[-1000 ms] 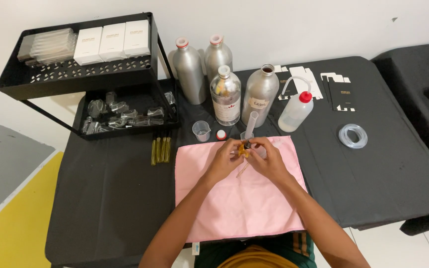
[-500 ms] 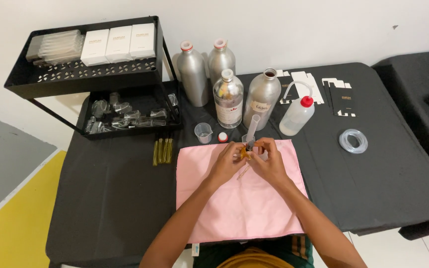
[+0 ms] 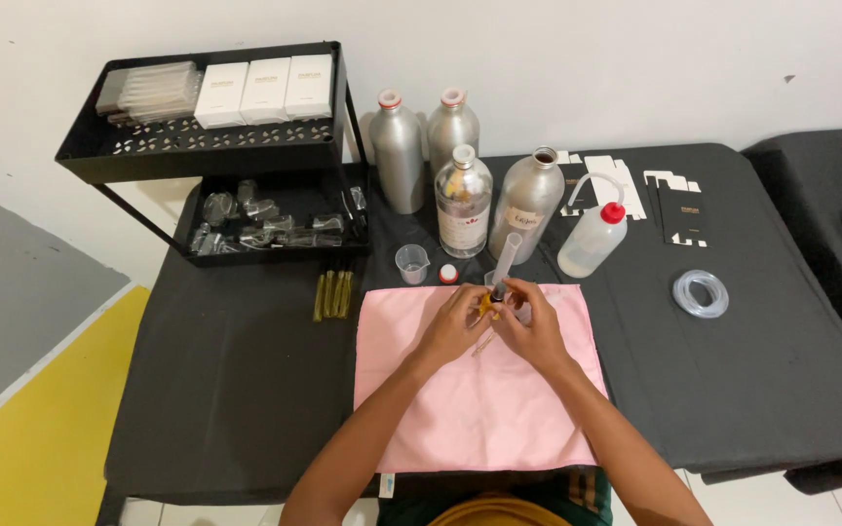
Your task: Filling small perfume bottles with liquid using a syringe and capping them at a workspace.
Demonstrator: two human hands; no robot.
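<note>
Both my hands meet over the far edge of a pink cloth [image 3: 479,399]. My left hand [image 3: 452,326] pinches a small vial with yellow liquid [image 3: 485,304]. My right hand [image 3: 530,326] holds a clear syringe [image 3: 506,261] upright, its tip down at the vial's mouth. The vial is mostly hidden by my fingers. Just beyond them stand a small clear cup [image 3: 411,263] and a red cap [image 3: 448,274].
Several metal bottles [image 3: 399,146] and a clear glass bottle [image 3: 463,202] stand behind. A squeeze bottle with a red cap [image 3: 592,240], flat cartons [image 3: 682,212] and a tape ring [image 3: 701,292] lie right. A black two-tier rack [image 3: 216,156] holds white boxes and glass vials; thin yellow vials [image 3: 333,294] lie beside the cloth.
My hands have stayed together at the cloth's far edge, with only small finger shifts around the vial and syringe. The view has shifted slightly.
</note>
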